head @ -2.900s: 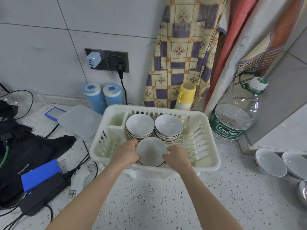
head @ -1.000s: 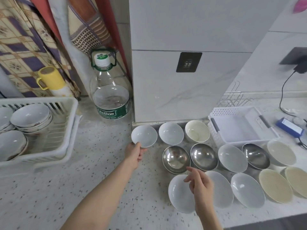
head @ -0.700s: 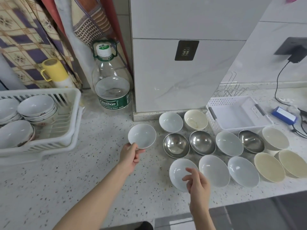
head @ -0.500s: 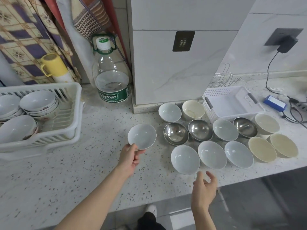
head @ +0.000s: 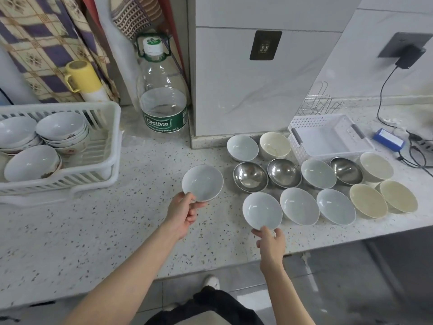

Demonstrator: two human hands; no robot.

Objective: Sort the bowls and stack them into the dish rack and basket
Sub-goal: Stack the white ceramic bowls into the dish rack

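My left hand (head: 182,213) pinches the near rim of a white bowl (head: 202,182), held just above the counter. My right hand (head: 269,240) pinches the near rim of another white bowl (head: 262,210) at the front of the group. To the right lie more white bowls (head: 299,205), three steel bowls (head: 250,176) and several cream bowls (head: 367,200). The white dish rack (head: 110,146) at the left holds stacked white bowls (head: 61,129). A white basket (head: 328,137) stands empty behind the bowls.
A large water bottle (head: 162,95) stands by the wall corner, a yellow-capped flask (head: 80,77) behind the rack. A wire rack (head: 318,105), a blue box (head: 389,140) and cables lie at the far right. The counter's front edge runs just under my right hand.
My right hand rose from below the counter edge and took hold of the front white bowl's rim. The left hand still holds its bowl.
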